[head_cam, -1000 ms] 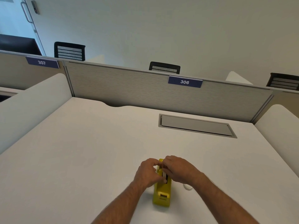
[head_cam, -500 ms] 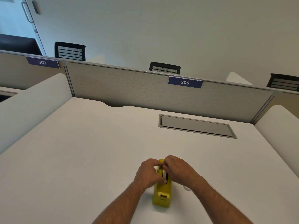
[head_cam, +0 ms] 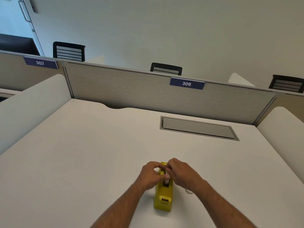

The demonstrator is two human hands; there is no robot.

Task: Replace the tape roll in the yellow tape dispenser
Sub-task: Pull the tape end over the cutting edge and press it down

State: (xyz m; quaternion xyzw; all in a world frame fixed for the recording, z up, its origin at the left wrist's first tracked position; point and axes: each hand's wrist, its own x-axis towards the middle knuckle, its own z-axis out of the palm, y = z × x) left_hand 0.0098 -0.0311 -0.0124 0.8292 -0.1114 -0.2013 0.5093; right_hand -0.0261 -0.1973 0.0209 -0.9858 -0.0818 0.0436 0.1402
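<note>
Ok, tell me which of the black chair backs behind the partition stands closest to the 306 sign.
The middle chair back, just left of and above the 306 sign. The left chair back stands nearer the 307 sign; the right chair back sits at the frame's edge.

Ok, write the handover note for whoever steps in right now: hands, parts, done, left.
Left hand: fingers curled against the left side of the yellow tape dispenser.
Right hand: fingertips over the roll slot, on a white tape roll.
Another white piece lies on the desk under the right wrist; mostly hidden.
Done: roll at the slot. Left: seating unconfirmed; tape not yet at the cutter.
</note>
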